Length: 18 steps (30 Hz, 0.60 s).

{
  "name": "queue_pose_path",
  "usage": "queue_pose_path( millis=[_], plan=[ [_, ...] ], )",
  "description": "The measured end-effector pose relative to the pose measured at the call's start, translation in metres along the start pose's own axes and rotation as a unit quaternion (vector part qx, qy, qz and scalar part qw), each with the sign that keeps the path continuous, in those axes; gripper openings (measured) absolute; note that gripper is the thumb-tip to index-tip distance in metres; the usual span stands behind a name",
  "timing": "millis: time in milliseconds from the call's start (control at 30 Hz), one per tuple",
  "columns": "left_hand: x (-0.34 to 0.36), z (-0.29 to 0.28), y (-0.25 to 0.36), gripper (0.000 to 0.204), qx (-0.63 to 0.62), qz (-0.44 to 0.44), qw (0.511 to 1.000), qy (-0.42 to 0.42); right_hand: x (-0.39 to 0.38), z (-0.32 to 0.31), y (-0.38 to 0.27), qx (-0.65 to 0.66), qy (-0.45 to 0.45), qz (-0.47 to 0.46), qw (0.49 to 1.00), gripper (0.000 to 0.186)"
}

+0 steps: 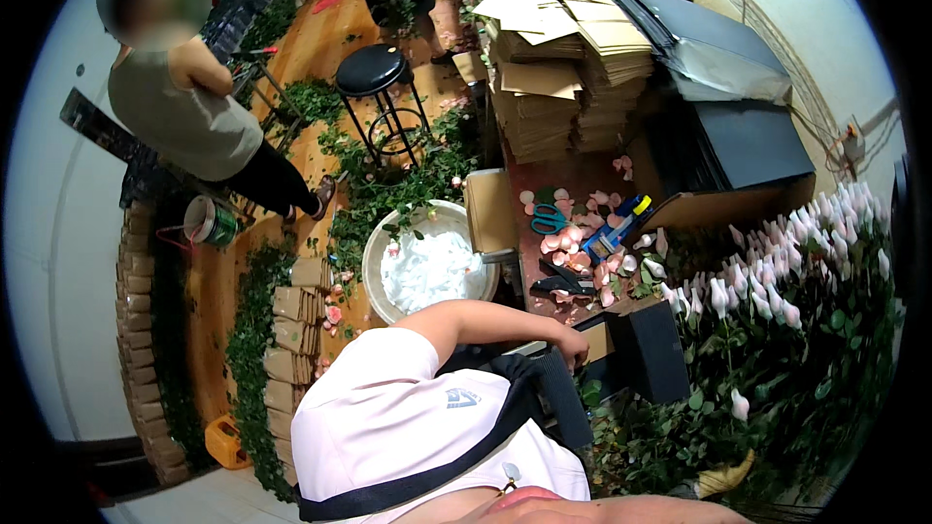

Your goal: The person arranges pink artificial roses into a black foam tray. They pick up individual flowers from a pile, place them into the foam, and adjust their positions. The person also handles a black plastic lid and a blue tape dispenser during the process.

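Flowers (767, 369) are filling the right side, their pale buds crowding upward, probably bunched to keep the stems aligned. Behind the table (529, 267) edge, a co-worker (180, 112) is standing well apart at left. Card stacks (544, 121) are occupying the table's far end beside dark boards (752, 146), crowding its working space. The tub (372, 272) is holding white stuff near the table; the stool (373, 70) is standing beyond it among leaves. A black box (650, 359) is sitting before the person, between table and flowers. The left hand (575, 346) is resting at its near side, perhaps steadying it; whether its fingers are clamping, one cannot tell. A yellowish glove (726, 478) is showing among leaves; whether the right hand is filling it is unclear. Scissors (549, 220) are lying among petals (561, 245), cluttering the table.
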<state>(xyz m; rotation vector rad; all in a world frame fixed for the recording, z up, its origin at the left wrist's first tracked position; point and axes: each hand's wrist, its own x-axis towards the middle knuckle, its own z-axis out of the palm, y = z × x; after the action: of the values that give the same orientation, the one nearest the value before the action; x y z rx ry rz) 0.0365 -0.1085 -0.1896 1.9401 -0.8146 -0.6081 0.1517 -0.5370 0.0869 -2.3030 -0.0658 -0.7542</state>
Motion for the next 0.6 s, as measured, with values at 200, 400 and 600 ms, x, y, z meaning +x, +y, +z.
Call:
queue_pose_path(
  millis=[200, 400, 600],
  plan=[
    [0.004, -0.004, 0.008, 0.042, 0.016, -0.012, 1.0, -0.015, -0.018, -0.031, -0.085, -0.12, 0.1, -0.094, 0.983, 0.024],
    [-0.001, 0.0, 0.004, 0.039, 0.017, 0.003, 1.0, -0.002, -0.002, -0.094, -0.139, -0.184, -0.028, -0.126, 0.974, 0.04],
    [-0.003, 0.013, -0.011, 0.041, 0.012, 0.018, 0.998, 0.067, -0.098, -0.053, -0.097, -0.153, -0.374, -0.076, 0.911, 0.041]
  ],
)
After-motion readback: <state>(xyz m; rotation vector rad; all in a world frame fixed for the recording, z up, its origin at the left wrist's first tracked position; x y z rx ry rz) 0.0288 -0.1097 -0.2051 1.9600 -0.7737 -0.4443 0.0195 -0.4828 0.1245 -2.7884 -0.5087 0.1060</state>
